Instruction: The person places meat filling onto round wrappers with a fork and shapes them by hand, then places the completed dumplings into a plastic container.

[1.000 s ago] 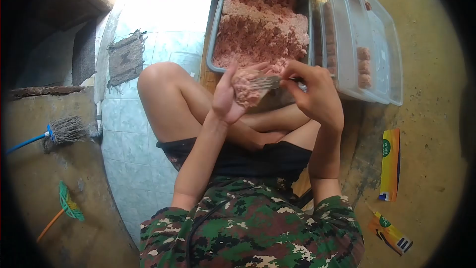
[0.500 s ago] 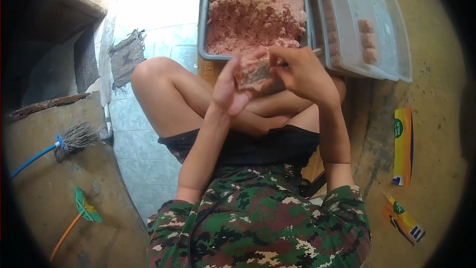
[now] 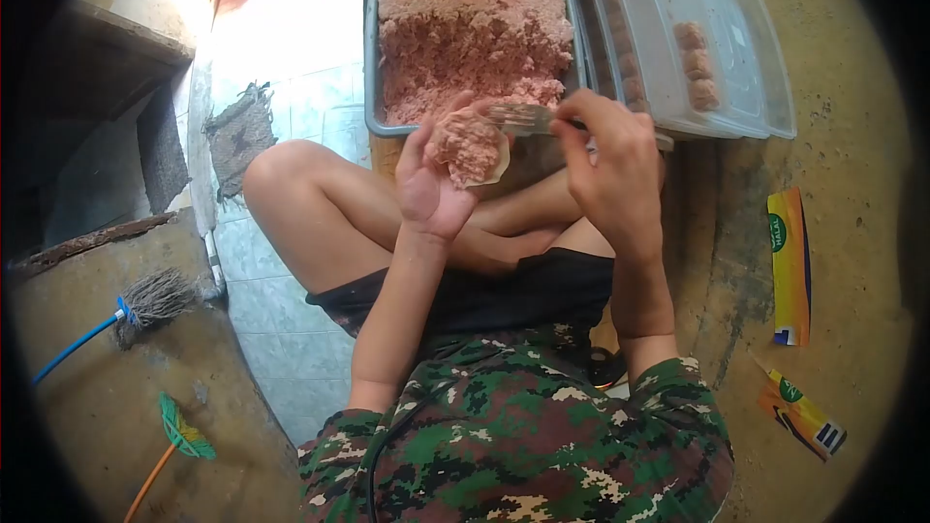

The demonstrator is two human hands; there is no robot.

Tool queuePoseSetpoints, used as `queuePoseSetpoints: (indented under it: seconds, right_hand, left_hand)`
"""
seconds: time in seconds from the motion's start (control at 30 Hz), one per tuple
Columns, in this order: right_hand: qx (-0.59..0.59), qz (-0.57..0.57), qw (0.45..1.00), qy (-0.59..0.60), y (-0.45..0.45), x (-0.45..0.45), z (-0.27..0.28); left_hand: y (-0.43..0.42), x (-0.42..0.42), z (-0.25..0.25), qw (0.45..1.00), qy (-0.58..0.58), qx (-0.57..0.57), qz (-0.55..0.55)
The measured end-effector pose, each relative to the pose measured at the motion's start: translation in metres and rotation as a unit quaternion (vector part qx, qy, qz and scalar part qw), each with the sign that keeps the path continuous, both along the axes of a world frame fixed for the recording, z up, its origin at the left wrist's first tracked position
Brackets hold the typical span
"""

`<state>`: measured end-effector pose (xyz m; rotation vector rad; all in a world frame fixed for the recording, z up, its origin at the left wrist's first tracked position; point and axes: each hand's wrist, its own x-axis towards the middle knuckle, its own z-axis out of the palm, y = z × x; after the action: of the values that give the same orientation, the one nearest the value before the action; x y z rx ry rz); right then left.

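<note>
On the palm of my left hand (image 3: 432, 196) lies a thin pale wrapper (image 3: 501, 163) with a lump of pink minced filling (image 3: 466, 147) on it; the fingers curl up around its far side. My right hand (image 3: 612, 150) is closed on the handle of a metal fork (image 3: 523, 118). The fork's tines point left, beside the top right of the filling. Just beyond both hands is a grey tub (image 3: 374, 87) full of pink minced mixture (image 3: 470, 39).
Clear plastic boxes (image 3: 746, 87) with rows of rolled pieces (image 3: 697, 65) stand at the upper right. Yellow packets (image 3: 791, 271) lie on the right floor. A mop (image 3: 155, 298), a green broom (image 3: 184, 426) and a ragged mat (image 3: 239, 136) are at left.
The fork has come off the filling to its upper right, and the filling now shows as a rounder lump on the wrapper. The view has shifted, moving the tub and boxes leftward.
</note>
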<state>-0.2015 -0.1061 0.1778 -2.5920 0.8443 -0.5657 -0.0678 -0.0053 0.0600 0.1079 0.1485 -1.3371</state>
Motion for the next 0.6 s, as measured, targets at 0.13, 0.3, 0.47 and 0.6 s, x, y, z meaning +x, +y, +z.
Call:
queuePoseSetpoints:
  seconds: [0.13,0.3,0.47,0.6]
  right_hand:
    - [-0.072,-0.054,0.996,0.023,0.01,0.0,0.003]
    - [-0.108,-0.034,0.992,0.053,0.01,0.011,-0.017]
    - [0.039,0.111,0.993,0.023,-0.003,0.02,-0.041]
    - [0.151,0.126,0.98,-0.038,-0.009,0.013,-0.007]
  left_hand:
    - [0.001,0.005,0.011,0.99,0.065,-0.097,0.072]
    - [-0.001,0.001,-0.01,0.988,0.048,-0.132,0.062]
    - [0.0,0.0,-0.006,0.99,-0.138,-0.01,-0.01]
    - [0.004,0.019,0.027,0.985,-0.164,-0.009,0.046]
